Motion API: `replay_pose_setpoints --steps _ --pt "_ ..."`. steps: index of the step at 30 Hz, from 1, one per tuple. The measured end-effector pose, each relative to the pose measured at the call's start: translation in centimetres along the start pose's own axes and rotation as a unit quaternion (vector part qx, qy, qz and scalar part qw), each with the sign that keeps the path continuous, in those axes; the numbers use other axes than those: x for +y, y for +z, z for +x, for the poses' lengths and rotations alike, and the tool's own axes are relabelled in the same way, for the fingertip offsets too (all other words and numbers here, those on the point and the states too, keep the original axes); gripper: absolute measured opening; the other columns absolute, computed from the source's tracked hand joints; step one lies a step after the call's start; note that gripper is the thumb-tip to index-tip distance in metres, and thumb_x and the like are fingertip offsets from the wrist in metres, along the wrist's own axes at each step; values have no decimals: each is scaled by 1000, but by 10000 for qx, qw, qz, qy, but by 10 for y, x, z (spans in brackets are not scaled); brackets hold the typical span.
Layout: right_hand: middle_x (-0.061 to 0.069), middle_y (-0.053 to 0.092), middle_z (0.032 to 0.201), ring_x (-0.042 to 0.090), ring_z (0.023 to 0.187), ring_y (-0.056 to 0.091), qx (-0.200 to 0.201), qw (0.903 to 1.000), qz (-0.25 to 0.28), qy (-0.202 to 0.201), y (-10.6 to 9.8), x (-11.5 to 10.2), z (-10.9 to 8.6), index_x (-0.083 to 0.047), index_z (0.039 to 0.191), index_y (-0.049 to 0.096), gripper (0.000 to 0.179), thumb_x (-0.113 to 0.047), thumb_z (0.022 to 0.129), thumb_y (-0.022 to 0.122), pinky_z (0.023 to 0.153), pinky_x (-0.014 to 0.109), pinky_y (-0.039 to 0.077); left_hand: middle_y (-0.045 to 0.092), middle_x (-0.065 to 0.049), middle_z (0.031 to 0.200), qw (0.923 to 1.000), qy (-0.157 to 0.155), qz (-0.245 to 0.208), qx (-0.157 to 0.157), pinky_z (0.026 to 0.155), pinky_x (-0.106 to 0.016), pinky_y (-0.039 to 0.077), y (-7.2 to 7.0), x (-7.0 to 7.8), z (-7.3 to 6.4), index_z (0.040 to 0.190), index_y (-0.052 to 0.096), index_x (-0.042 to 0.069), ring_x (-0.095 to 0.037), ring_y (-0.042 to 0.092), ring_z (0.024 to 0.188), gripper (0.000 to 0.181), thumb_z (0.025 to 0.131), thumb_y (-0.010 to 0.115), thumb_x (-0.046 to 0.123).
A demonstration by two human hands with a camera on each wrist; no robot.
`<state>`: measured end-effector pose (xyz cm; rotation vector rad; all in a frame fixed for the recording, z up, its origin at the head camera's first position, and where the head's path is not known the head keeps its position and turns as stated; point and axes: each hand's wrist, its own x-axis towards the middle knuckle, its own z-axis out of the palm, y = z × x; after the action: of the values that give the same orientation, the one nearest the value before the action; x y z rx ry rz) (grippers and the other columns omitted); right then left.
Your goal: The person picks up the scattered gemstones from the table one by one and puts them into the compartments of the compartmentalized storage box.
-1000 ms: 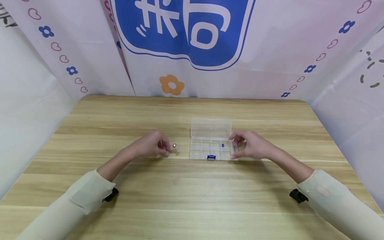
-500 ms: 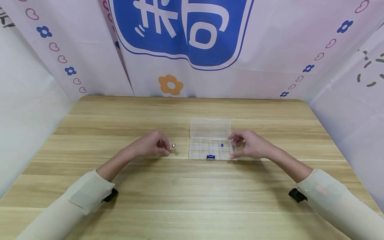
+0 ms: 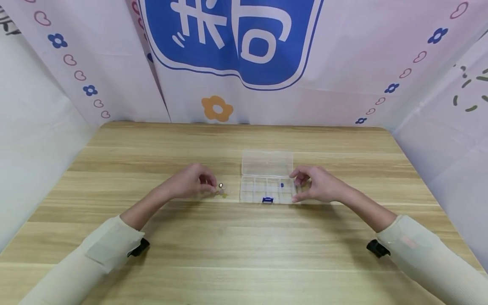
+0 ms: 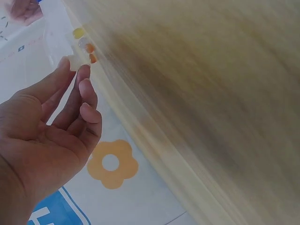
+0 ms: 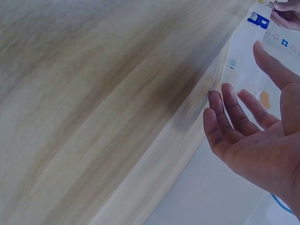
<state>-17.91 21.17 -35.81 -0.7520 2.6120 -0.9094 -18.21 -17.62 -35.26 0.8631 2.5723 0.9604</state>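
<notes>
My left hand (image 3: 192, 182) pinches a small pale translucent piece (image 4: 75, 62) between thumb and fingertips, as the left wrist view shows. Just beyond its fingertips lie several small beads or stones, among them a yellow one (image 4: 78, 33), an orange one (image 4: 92, 58) and a dark-rimmed one (image 3: 220, 185). A clear plastic compartment box (image 3: 248, 194) lies with its lid (image 3: 268, 163) folded back. At the box's right end, my right hand (image 3: 322, 183) holds it with thumb and index finger at the two corners. A small blue piece (image 3: 282, 185) sits in a right-hand back compartment.
The box's blue latch (image 3: 268, 200) faces the near side of the wooden table (image 3: 244, 245). A printed cloth (image 3: 324, 101) hangs behind the table's far edge. Black devices (image 3: 378, 248) are strapped under both sleeves.
The left thumb and fingertips have shifted slightly up from the beads. The right hand and the box stay in place.
</notes>
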Motion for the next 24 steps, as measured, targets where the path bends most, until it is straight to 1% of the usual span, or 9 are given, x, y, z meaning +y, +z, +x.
replay_pose_setpoints --steps 4,9,12,15,21,24 --pt "8 66 101 25 98 63 19 10000 2 -43 0 0 0 6 122 64 58 -17 78 93 87 45 54 72 -3 81 10000 -60 -39 3 69 -28 53 -1 2 2 88 75 0 -15 63 76 4 90 78 1" --pt "8 66 100 25 96 63 45 10000 -13 -85 0 0 0 6 121 64 57 -17 77 93 85 45 54 73 0 87 9999 -159 -9 -48 71 -30 54 -2 8 3 97 77 2 -15 65 81 5 93 76 4" --pt "8 66 100 25 96 63 57 9999 -25 -81 0 0 0 6 120 64 57 -16 77 93 84 44 54 75 -2 91 9999 -89 24 -92 70 -31 54 -2 11 3 102 78 2 -16 65 81 9 95 74 4" --pt "8 66 100 25 96 63 48 9999 -20 -87 0 -1 0 6 121 64 57 -16 77 93 85 44 54 77 -4 95 9999 10 55 -89 68 -31 54 -2 13 5 104 79 1 -17 66 81 11 96 73 4" --pt "8 66 99 24 96 63 18 9999 -17 -114 -1 -1 0 7 121 64 58 -18 77 93 86 45 54 77 -7 98 9997 229 61 4 70 -30 54 0 16 11 102 79 0 -16 66 82 9 96 72 2" --pt "7 66 99 24 95 63 11 9999 -23 -124 -1 -1 0 7 121 64 58 -18 77 93 86 45 54 78 -7 97 9993 357 112 33 71 -30 55 1 18 15 100 79 0 -15 67 82 8 96 73 3"
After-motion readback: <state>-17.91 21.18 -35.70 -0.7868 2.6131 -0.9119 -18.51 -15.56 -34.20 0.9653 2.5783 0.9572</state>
